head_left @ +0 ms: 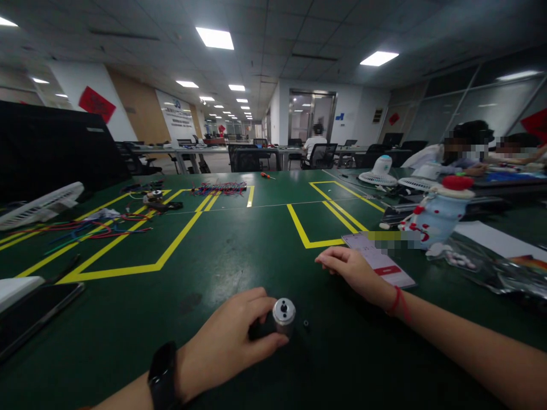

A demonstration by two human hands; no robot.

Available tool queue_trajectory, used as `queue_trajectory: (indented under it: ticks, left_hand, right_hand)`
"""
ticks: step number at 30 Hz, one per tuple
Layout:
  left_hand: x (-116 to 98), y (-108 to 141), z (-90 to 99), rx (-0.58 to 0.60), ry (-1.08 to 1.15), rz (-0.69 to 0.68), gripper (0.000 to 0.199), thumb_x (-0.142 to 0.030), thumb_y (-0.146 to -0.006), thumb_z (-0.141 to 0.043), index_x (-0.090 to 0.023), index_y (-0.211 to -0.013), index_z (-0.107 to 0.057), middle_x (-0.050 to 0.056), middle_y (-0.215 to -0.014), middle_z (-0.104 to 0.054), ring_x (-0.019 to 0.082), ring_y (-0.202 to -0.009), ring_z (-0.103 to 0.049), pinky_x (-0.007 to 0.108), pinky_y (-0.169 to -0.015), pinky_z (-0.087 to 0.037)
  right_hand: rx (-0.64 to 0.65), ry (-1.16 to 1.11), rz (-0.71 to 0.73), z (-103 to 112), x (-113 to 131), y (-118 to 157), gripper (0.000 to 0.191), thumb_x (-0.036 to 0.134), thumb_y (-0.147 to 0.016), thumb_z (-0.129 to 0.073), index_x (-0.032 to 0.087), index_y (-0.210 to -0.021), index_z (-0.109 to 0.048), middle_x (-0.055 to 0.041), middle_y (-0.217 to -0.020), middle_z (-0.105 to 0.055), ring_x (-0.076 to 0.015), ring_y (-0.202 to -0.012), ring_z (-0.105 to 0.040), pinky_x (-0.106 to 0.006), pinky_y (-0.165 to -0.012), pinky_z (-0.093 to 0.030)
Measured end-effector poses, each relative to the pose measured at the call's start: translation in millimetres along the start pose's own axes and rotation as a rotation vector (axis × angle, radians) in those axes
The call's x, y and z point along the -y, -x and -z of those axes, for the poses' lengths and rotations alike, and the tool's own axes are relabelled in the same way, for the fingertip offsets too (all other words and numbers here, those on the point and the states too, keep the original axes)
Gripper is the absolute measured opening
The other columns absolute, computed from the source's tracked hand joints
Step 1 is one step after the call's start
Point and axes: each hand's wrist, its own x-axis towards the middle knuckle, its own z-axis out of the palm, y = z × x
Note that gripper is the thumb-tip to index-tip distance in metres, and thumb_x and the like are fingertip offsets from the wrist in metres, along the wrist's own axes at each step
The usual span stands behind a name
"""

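A small silver cylindrical motor [284, 316] stands upright on the green table, its top face with dark holes and a short shaft turned up. The thumb and index finger of my left hand [239, 327] close around it from the left side. Just right of the motor lies a tiny dark ring-like part [306, 324], touched by neither hand. Farther right and forward, my right hand [348, 270] is above the table with its thumb and fingers pressed together. Whatever may be in that pinch is hidden. Beside it is a pale printed sheet [395, 267].
Bundled wires [220, 188] and loose cables [102, 228] lie to the left and back. A phone [40, 313] rests at near left. A blue snowman-like cup [444, 210], fans [378, 171] and clear plastic bags [482, 265] occupy the right. Other people sit beyond.
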Motion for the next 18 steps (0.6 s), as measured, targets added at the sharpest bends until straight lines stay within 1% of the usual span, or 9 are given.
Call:
queue_trajectory:
  ticks: [2,4,6,7,9,11,13,15,18]
  left_hand:
    - [1,0,-0.4,0.001,-0.001,0.001,0.015,-0.035,-0.089,-0.063,-0.02,-0.089,-0.059,0.0,-0.088,-0.056,0.017,-0.077,-0.052,0.027,-0.066,-0.036]
    - [1,0,-0.5,0.002,-0.006,0.001,0.015,-0.035,-0.089,-0.063,-0.02,-0.089,-0.059,0.0,-0.087,-0.056,0.017,-0.076,-0.051,0.027,-0.065,-0.036]
    - [1,0,-0.5,0.0,-0.012,-0.002,0.016,-0.035,-0.089,-0.064,-0.02,-0.088,-0.059,0.0,-0.086,-0.056,0.016,-0.076,-0.051,0.026,-0.065,-0.036]
    - [1,0,-0.5,-0.003,-0.016,-0.004,0.016,-0.035,-0.089,-0.063,-0.02,-0.088,-0.059,0.0,-0.086,-0.055,0.016,-0.076,-0.051,0.026,-0.064,-0.036]
    - [1,-1,-0.7,-0.007,-0.025,-0.004,0.017,-0.036,-0.09,-0.063,-0.019,-0.087,-0.059,0.0,-0.085,-0.055,0.016,-0.075,-0.051,0.026,-0.064,-0.036]
    - [1,-2,-1.2,-0.011,-0.031,-0.009,0.018,-0.037,-0.09,-0.063,-0.019,-0.087,-0.059,0.0,-0.084,-0.055,0.016,-0.074,-0.051,0.026,-0.064,-0.036]
    - [1,-2,-2.1,-0.013,-0.032,-0.013,0.018,-0.037,-0.09,-0.063,-0.02,-0.089,-0.059,0.0,-0.084,-0.055,0.016,-0.074,-0.051,0.026,-0.064,-0.036]
    - [2,-2,-2.9,-0.012,-0.033,-0.013,0.018,-0.037,-0.09,-0.063,-0.02,-0.09,-0.06,0.0,-0.084,-0.056,0.016,-0.074,-0.051,0.026,-0.065,-0.036]
    - [3,-2,-3.9,-0.006,-0.042,-0.013,0.017,-0.037,-0.09,-0.063,-0.02,-0.092,-0.06,0.0,-0.084,-0.056,0.017,-0.075,-0.052,0.027,-0.066,-0.037]
  right_hand:
    - [0.147,0.104,0.081,-4,12,9,0.024,0.038,-0.081,-0.07,0.018,-0.094,-0.073,-0.0031,-0.086,-0.064,-0.0153,-0.074,-0.056,-0.029,-0.066,-0.043]
    - [0.336,0.264,0.229,-10,23,18,0.025,0.035,-0.074,-0.077,0.021,-0.095,-0.074,-0.0033,-0.095,-0.064,-0.0175,-0.083,-0.058,-0.032,-0.075,-0.044]
    - [0.438,0.377,0.345,-17,31,26,0.02,0.031,-0.073,-0.078,0.022,-0.091,-0.074,-0.0029,-0.098,-0.062,-0.0185,-0.089,-0.058,-0.034,-0.083,-0.043]
    - [0.432,0.376,0.361,-21,34,29,0.014,0.028,-0.075,-0.076,0.021,-0.087,-0.074,-0.0028,-0.097,-0.061,-0.0176,-0.088,-0.058,-0.033,-0.083,-0.044]
    - [0.351,0.298,0.351,-28,40,32,0.006,0.022,-0.08,-0.071,0.019,-0.084,-0.071,-0.0027,-0.095,-0.06,-0.0151,-0.083,-0.057,-0.029,-0.077,-0.046]
    - [0.233,0.19,0.349,-35,45,33,0.004,0.021,-0.083,-0.067,0.018,-0.087,-0.068,-0.0028,-0.093,-0.058,-0.014,-0.08,-0.056,-0.026,-0.071,-0.047]
    - [0.153,0.133,0.383,-41,51,32,0.005,0.021,-0.084,-0.067,0.018,-0.087,-0.067,-0.0026,-0.092,-0.057,-0.0141,-0.082,-0.055,-0.026,-0.07,-0.047]
    - [0.15,0.136,0.427,-46,56,32,0.005,0.02,-0.083,-0.068,0.018,-0.088,-0.068,-0.0025,-0.093,-0.056,-0.0141,-0.083,-0.055,-0.026,-0.071,-0.047]
    - [0.196,0.212,0.485,-50,61,33,0.009,0.016,-0.083,-0.067,0.018,-0.092,-0.068,-0.0033,-0.094,-0.057,-0.0146,-0.085,-0.056,-0.027,-0.073,-0.046]
